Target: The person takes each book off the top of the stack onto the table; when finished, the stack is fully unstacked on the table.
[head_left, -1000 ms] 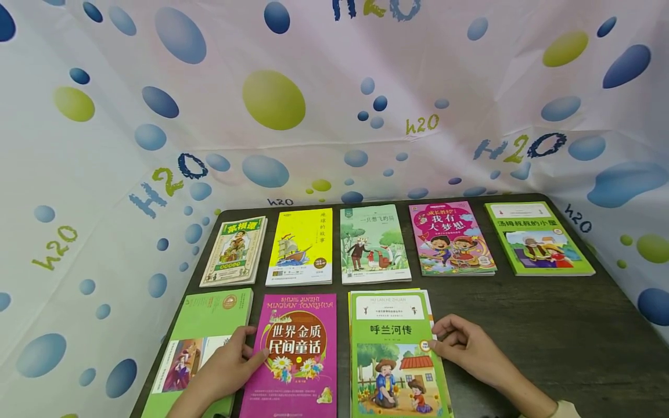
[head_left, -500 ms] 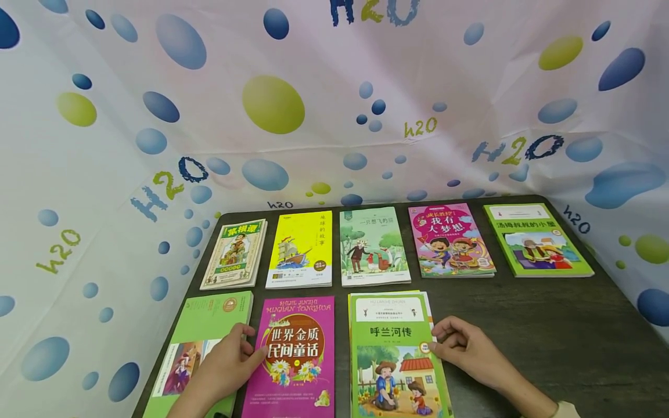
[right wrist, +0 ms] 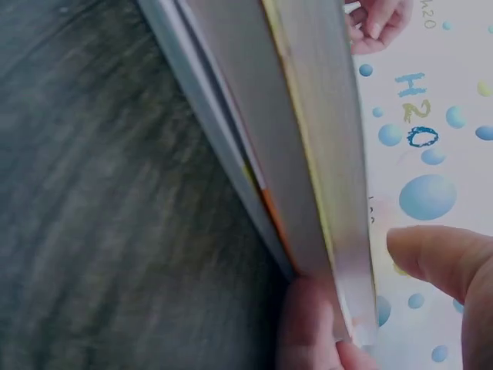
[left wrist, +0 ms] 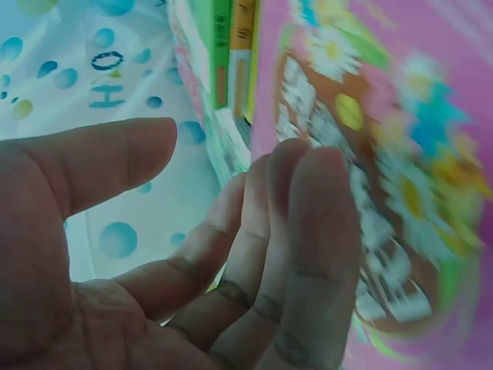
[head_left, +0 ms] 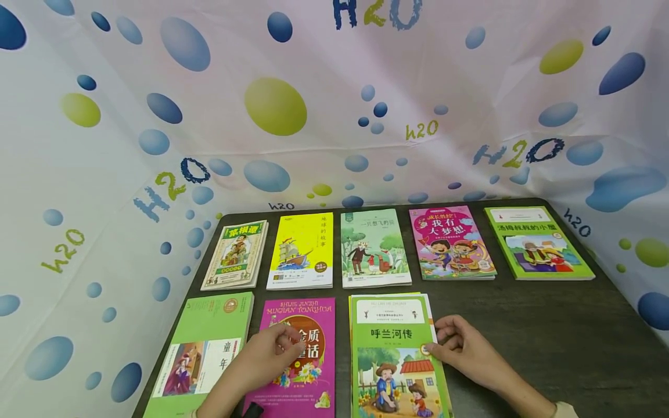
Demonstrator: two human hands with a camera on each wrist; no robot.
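My left hand (head_left: 263,360) hovers over the purple book (head_left: 295,395), fingers loosely extended with nothing between them. Part of that cover's title is hidden behind it. In the left wrist view the thumb stands apart from the fingers, and the flowered purple cover (left wrist: 416,185) looks blurred. A green book (head_left: 399,335) with a farmer and child on its cover tops a small stack. My right hand (head_left: 470,354) is at the stack's right side. In the right wrist view, fingertips (right wrist: 306,324) touch the page edges low down, while the thumb (right wrist: 431,258) is off the cover.
Along the back lie a small cream-green book (head_left: 234,255), a yellow book (head_left: 300,249), a pale green book (head_left: 375,247), a pink book (head_left: 450,241) and a lime-green book (head_left: 538,241). Another green book (head_left: 209,325) lies front left. The dark table (head_left: 549,331) meets patterned curtains (head_left: 334,87) behind.
My left hand has let go of the purple book's left edge and moved right, over its cover. The green book at the left is more exposed. My right hand has stayed beside the stack.
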